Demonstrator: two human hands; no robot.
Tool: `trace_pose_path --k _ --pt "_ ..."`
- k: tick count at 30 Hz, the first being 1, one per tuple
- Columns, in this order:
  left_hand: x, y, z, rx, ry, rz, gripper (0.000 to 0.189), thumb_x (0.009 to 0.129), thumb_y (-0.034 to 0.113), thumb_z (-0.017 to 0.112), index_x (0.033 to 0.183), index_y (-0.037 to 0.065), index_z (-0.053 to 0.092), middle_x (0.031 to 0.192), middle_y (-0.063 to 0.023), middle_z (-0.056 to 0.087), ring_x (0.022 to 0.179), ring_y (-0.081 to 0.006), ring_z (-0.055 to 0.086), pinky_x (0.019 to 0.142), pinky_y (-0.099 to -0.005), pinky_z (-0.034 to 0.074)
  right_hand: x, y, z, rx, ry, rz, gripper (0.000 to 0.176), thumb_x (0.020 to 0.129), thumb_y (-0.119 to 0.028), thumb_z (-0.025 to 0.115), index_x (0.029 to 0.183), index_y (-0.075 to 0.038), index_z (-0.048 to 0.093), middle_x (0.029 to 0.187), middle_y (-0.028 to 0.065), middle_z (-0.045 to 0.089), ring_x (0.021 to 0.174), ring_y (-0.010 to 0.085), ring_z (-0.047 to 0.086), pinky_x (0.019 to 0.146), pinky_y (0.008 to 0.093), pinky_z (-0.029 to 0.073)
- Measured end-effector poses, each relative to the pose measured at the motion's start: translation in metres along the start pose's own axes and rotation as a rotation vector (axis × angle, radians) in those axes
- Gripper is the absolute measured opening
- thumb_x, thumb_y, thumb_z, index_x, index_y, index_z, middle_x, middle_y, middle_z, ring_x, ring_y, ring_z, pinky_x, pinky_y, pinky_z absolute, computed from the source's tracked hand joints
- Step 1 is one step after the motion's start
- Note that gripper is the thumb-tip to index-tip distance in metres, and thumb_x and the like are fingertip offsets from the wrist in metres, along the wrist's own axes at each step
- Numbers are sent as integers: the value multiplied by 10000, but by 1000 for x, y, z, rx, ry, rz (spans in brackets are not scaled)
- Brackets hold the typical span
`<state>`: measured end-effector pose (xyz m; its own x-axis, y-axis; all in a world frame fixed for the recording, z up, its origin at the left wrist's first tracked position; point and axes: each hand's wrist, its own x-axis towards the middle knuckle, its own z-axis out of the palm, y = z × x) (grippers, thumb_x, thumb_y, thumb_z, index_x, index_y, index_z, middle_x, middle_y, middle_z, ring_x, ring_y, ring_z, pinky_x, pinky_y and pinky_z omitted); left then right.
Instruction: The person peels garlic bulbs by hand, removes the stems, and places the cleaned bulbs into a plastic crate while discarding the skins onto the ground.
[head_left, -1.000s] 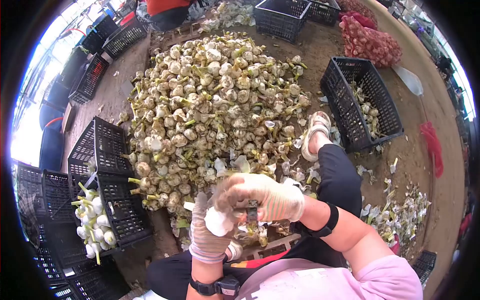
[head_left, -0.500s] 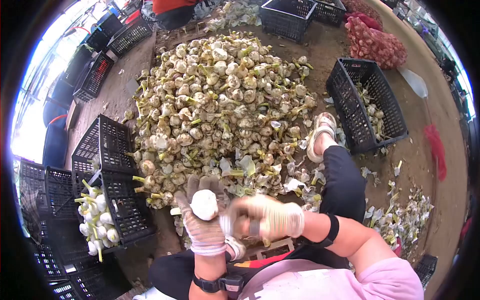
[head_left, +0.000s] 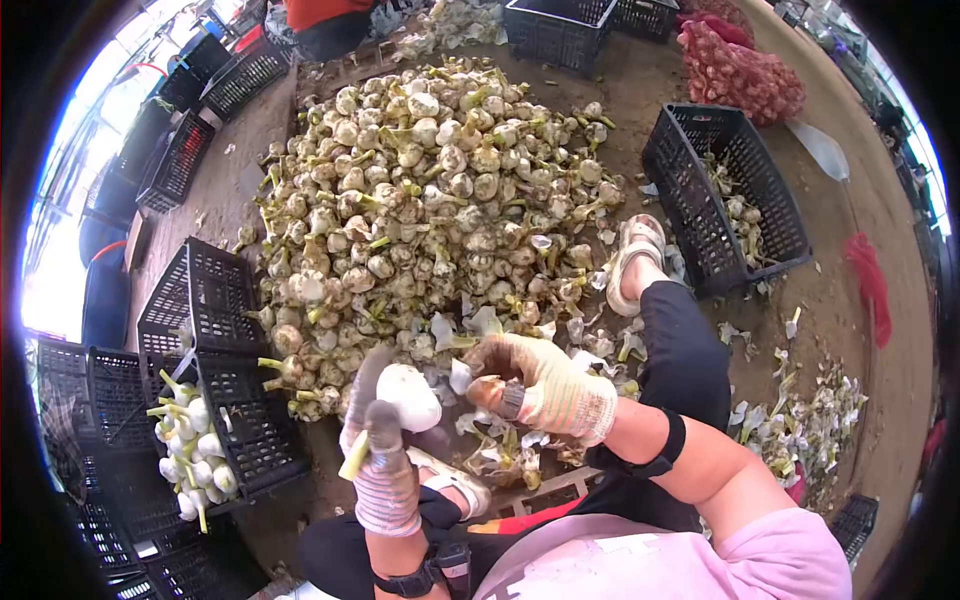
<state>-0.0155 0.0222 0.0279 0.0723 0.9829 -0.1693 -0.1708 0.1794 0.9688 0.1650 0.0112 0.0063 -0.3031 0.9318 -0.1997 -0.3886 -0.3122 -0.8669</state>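
Note:
A peeled white garlic bulb (head_left: 410, 398) rests in my gloved left hand (head_left: 385, 465), whose fingers are wrapped round its side. Its cut green-yellow stem (head_left: 354, 456) pokes out past the thumb. My gloved right hand (head_left: 545, 390) is a little to the right of the bulb, apart from it, with fingers bent in a pinch. A pale flake of garlic skin (head_left: 460, 377) shows at its fingertips. Round one finger is a dark grey band (head_left: 511, 400). Just beyond both hands lies a large heap of unpeeled garlic (head_left: 430, 210).
At left, black crates (head_left: 250, 420) stand beside a cluster of clean white garlic (head_left: 195, 445). Another black crate (head_left: 725, 200) at right holds some garlic. Behind it is a red mesh sack (head_left: 740, 75). Loose skins (head_left: 800, 425) litter the ground. Someone in orange (head_left: 330, 12) sits at the back.
My left hand has turned from palm-up to closed round the bulb, showing its stem. My right hand has moved up and right, away from the bulb, with a flake of skin.

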Motion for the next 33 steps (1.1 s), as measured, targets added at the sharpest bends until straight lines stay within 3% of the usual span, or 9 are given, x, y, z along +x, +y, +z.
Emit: trace_pose_path --k 2,3,6,11,14,24,27,30,33 --pt "-3 7 3 113 -28 79 785 767 580 627 1277 6 462 854 -15 580 688 -88 560 559 -202 476 -3 -3 -3 -169 32 -52 245 821 -211 671 946 -22 575 797 14 600 739 85 544 663 261 464" --pt "-6 10 1 104 -101 82 612 825 397 656 1261 0 495 970 -63 578 842 -138 573 751 -254 474 -2 -10 -5 -494 19 -251 312 764 -300 722 849 -33 585 717 60 590 649 127 555 606 282 463" --pt "-4 7 -4 449 -171 269 536 830 368 654 1228 28 544 1036 -79 559 918 -156 546 807 -283 447 0 -12 -10 -809 -104 -289 400 717 -395 744 810 -39 588 704 106 578 620 199 568 589 304 461" --pt "-5 7 -1 544 -254 271 447 838 329 626 1176 40 581 1065 -115 517 938 -212 534 802 -307 443 5 -10 -17 -1136 -224 -317 301 577 -138 690 862 -80 614 707 108 607 687 305 618 582 370 478" --pt "-4 9 -2 573 -331 287 412 832 288 627 1159 41 592 1065 -118 517 939 -218 538 803 -309 445 5 -12 -20 -1110 -289 -349 323 715 -381 696 790 -74 629 652 132 562 613 318 574 542 363 440" --pt "-5 11 -5 578 -451 261 336 781 117 632 1105 33 622 1065 -113 529 946 -228 561 822 -308 448 3 -8 -25 -1228 -463 -248 232 715 -244 664 860 -66 635 680 130 587 635 313 589 581 353 474" --pt "-6 4 -10 349 -383 161 390 746 147 666 1109 13 619 1092 -125 545 978 -223 558 848 -309 442 7 -4 -25 -1170 -451 -404 210 759 -258 637 821 -57 621 660 112 569 599 286 565 570 340 462" --pt "-7 3 -22 -59 -350 -29 603 646 282 761 1136 -27 597 1133 -171 579 1035 -220 554 858 -330 456 8 -12 -26 -1116 -390 -235 234 806 -288 591 761 -59 610 656 125 578 637 305 591 566 347 463" --pt "-12 6 -21 -281 -346 -75 598 642 249 789 1142 -17 595 1164 -183 572 1082 -240 544 879 -361 462 5 -17 -24 -669 -275 -144 275 845 -280 574 865 -8 603 688 109 585 661 169 576 638 280 466"
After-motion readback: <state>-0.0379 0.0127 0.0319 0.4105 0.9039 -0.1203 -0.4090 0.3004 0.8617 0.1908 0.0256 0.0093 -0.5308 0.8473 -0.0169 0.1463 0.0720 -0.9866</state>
